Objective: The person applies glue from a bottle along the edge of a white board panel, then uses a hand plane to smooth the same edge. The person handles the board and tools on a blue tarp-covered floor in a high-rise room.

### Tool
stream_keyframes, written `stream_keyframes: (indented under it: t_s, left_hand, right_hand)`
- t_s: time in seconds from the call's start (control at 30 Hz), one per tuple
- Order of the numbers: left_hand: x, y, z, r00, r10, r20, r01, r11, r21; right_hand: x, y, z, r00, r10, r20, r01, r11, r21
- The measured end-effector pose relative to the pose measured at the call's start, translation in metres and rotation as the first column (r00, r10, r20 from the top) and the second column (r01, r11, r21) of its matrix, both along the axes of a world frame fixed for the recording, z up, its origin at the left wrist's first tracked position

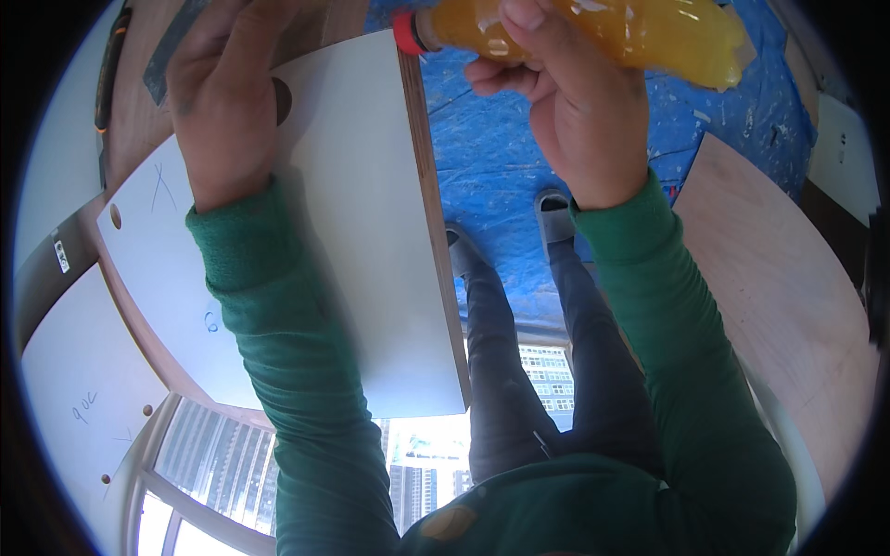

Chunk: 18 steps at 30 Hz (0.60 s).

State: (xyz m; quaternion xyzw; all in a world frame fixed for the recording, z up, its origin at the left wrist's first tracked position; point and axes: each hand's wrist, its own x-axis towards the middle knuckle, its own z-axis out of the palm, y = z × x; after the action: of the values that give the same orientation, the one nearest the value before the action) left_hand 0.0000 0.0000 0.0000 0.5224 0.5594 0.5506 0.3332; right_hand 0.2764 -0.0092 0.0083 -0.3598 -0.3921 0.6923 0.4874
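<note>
My right hand is closed around a clear plastic bottle of orange-yellow liquid. The bottle lies almost level, and its red cap points left, over the far corner of a white board. My left hand is over that white board, next to a round hole. Its fingers are curled and partly cut off by the top of the picture, so what they hold, if anything, is hidden. Just left of those fingers is a dark grey flat strip.
More white panels with pen marks lie at the left, one large and one smaller. A black-and-orange tool is at the far left. Blue sheeting covers the floor under my feet. At right stands a bare wood panel.
</note>
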Motion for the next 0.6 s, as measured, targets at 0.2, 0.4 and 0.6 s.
stream_keyframes:
  t_s: [0.2,0.4,0.6]
  left_hand:
    - [0.069,-0.017,0.048,0.995,-0.026,-0.099,0.016,0.995,-0.101]
    - [0.062,-0.015,0.049,0.995,-0.047,-0.089,0.038,0.995,-0.093]
    - [0.045,-0.007,0.018,0.999,0.024,0.049,-0.021,0.998,-0.051]
  right_hand:
    - [0.017,-0.023,0.001,0.991,-0.02,0.129,0.015,0.999,0.038]
    - [0.004,0.008,0.008,0.998,-0.021,-0.054,0.017,0.996,-0.085]
    - [0.001,0.005,0.007,0.996,-0.083,-0.03,0.081,0.994,-0.073]
